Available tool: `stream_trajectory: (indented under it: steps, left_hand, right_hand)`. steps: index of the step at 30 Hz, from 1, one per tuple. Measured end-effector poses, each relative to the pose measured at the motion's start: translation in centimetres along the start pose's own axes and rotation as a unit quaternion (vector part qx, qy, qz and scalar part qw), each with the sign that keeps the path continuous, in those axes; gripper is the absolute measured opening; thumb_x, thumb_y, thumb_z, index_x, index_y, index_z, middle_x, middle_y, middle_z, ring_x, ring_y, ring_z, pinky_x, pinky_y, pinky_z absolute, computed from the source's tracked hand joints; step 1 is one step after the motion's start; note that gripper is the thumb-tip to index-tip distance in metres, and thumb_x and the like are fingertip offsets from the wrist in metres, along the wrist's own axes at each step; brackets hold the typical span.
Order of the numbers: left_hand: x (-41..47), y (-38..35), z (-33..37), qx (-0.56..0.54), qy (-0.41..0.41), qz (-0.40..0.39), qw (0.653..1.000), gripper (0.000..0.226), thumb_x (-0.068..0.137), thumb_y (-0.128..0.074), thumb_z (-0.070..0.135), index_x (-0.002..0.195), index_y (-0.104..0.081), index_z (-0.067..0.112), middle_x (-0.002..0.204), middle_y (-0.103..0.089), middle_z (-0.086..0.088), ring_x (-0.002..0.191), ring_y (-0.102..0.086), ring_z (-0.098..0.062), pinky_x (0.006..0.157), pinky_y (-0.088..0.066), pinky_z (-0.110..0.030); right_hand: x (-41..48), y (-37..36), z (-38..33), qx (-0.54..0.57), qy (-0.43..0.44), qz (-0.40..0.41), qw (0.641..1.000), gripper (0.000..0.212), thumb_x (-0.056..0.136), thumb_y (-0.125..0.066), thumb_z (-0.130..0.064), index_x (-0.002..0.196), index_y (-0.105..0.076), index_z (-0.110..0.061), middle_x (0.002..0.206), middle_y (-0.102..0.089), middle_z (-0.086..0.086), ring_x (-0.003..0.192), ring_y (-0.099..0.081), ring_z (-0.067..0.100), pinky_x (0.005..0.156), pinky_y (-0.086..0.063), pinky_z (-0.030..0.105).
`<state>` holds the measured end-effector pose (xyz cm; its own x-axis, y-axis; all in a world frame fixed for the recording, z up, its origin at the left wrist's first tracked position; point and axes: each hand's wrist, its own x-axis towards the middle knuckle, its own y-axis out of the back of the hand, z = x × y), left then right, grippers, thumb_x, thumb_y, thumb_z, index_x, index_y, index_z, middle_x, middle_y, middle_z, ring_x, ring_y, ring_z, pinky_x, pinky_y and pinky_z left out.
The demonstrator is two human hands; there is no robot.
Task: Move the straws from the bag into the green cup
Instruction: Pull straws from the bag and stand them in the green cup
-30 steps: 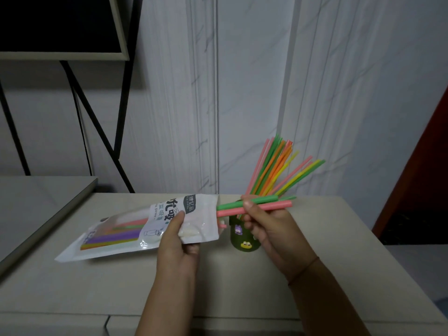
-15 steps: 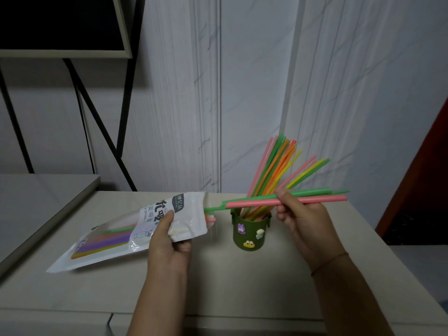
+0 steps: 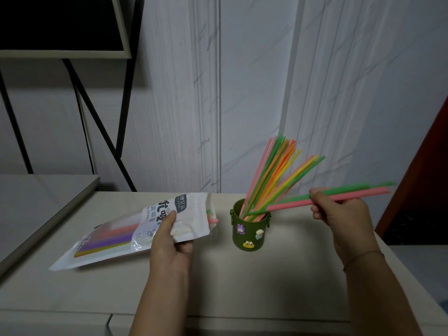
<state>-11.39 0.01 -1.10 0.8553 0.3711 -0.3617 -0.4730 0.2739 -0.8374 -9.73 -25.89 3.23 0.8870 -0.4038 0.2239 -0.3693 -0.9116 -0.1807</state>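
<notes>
While I am watching through the head camera, the person's left hand (image 3: 169, 241) is gripping the white bag (image 3: 126, 236) near its open mouth. The thumb is lying on top and the fingers (image 3: 186, 247) are curling underneath. The bag is slanting down to the left, its lower corner at the pale tabletop (image 3: 242, 292). Purple, pink and yellow straws are showing through its clear panel, and a pink tip (image 3: 213, 221) is poking out of the mouth.

The right hand (image 3: 339, 219) is pinching two loose straws (image 3: 291, 204), one pink and one green. It is holding them almost level, to the right of the green cup (image 3: 249, 235), with their left ends reaching the cup's rim. The cup is standing upright on the tabletop between the hands. A fan of straws (image 3: 274, 175) inside it is leaning to the right.
</notes>
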Motion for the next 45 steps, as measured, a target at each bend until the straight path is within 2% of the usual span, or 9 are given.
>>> stream_trajectory:
  steps: [5,11,15,21,26,32,35,39,45]
  left_hand:
    - [-0.2,-0.2,-0.4,0.002,0.008,0.002,1.000,0.019,0.085,-0.065,0.001,0.098,-0.062,0.015,0.096,-0.074,-0.005,0.097,-0.069,-0.017,0.079,-0.057,-0.045]
    - [-0.7,-0.4,-0.9,-0.003,0.005,0.000,1.000,0.023,0.084,-0.066,0.000,0.101,-0.062,0.015,0.099,-0.075,-0.007,0.097,-0.070,-0.021,0.094,-0.052,-0.048]
    - [-0.6,-0.4,-1.0,-0.010,0.005,-0.005,1.000,0.022,0.084,-0.066,0.000,0.099,-0.062,0.016,0.087,-0.077,-0.005,0.095,-0.070,-0.021,0.099,-0.049,-0.050]
    - [-0.4,-0.5,-1.1,-0.010,0.007,-0.021,1.000,0.026,0.085,-0.065,0.000,0.106,-0.062,0.014,0.106,-0.073,-0.009,0.104,-0.068,-0.023,0.101,-0.046,-0.052]
    - [-0.6,-0.6,-1.4,-0.008,0.012,-0.031,0.999,0.040,0.084,-0.065,-0.001,0.121,-0.059,0.014,0.118,-0.070,-0.011,0.108,-0.067,-0.026,0.101,-0.044,-0.057]
    - [-0.9,-0.7,-1.4,0.018,0.007,-0.047,0.999,0.032,0.081,-0.068,0.002,0.110,-0.063,0.016,0.095,-0.077,-0.006,0.091,-0.073,-0.020,0.088,-0.055,-0.052]
    - [-1.1,-0.9,-1.5,0.063,-0.032,-0.063,0.996,0.041,0.077,-0.072,0.006,0.116,-0.063,0.016,0.106,-0.075,-0.005,0.100,-0.070,-0.020,0.096,-0.050,-0.049]
    - [-2.0,-1.3,-2.0,0.153,-0.107,-0.113,0.976,0.045,0.065,-0.078,0.016,0.109,-0.068,0.018,0.103,-0.076,0.000,0.093,-0.072,-0.015,0.075,-0.058,-0.030]
    - [-2.7,-1.4,-2.2,0.228,-0.184,-0.151,0.944,0.049,0.058,-0.082,0.026,0.105,-0.069,0.023,0.103,-0.076,0.003,0.097,-0.071,-0.016,0.077,-0.057,-0.029]
  right_hand:
    - [0.2,-1.9,0.7,-0.094,0.006,-0.070,0.993,0.013,0.083,-0.065,-0.005,0.070,-0.065,-0.006,0.054,-0.059,0.007,0.039,-0.053,0.002,0.044,-0.047,0.014]
    - [0.0,-4.8,3.3,-0.152,-0.030,-0.145,0.977,0.007,0.084,-0.063,-0.002,0.089,-0.063,0.002,0.063,-0.059,0.005,0.054,-0.053,0.014,0.049,-0.046,0.018]
    - [0.0,-5.6,4.6,-0.087,-0.063,-0.111,0.988,0.014,0.083,-0.063,0.001,0.092,-0.054,-0.005,0.076,-0.062,0.007,0.061,-0.060,0.013,0.048,-0.050,0.012]
    - [0.4,-5.4,5.0,0.004,-0.067,-0.048,0.997,0.012,0.087,-0.062,-0.009,0.093,-0.054,-0.003,0.078,-0.065,0.013,0.066,-0.066,0.018,0.055,-0.054,0.015]
    - [0.2,-5.4,5.8,-0.081,-0.089,-0.029,0.992,0.013,0.086,-0.063,-0.013,0.077,-0.059,-0.005,0.064,-0.062,0.011,0.055,-0.058,0.020,0.052,-0.051,0.025]
    - [-1.0,-4.1,4.2,-0.157,-0.141,-0.104,0.972,0.035,0.088,-0.059,-0.016,0.054,-0.054,-0.009,0.044,-0.052,0.003,0.038,-0.045,0.013,0.038,-0.038,0.018]
    - [-2.6,-4.6,2.7,-0.111,-0.165,-0.177,0.964,0.027,0.091,-0.055,-0.013,0.065,-0.059,-0.005,0.046,-0.055,0.002,0.033,-0.048,0.005,0.035,-0.039,0.015]
    - [-4.6,-6.8,1.5,0.005,-0.260,-0.249,0.933,0.027,0.096,-0.046,-0.030,0.085,-0.057,-0.008,0.061,-0.055,0.007,0.035,-0.049,0.008,0.034,-0.035,0.017]
    - [-6.1,-8.5,1.8,0.067,-0.329,-0.249,0.909,0.038,0.091,-0.046,-0.051,0.076,-0.055,-0.017,0.063,-0.040,0.006,0.032,-0.033,0.009,0.034,-0.024,0.014]
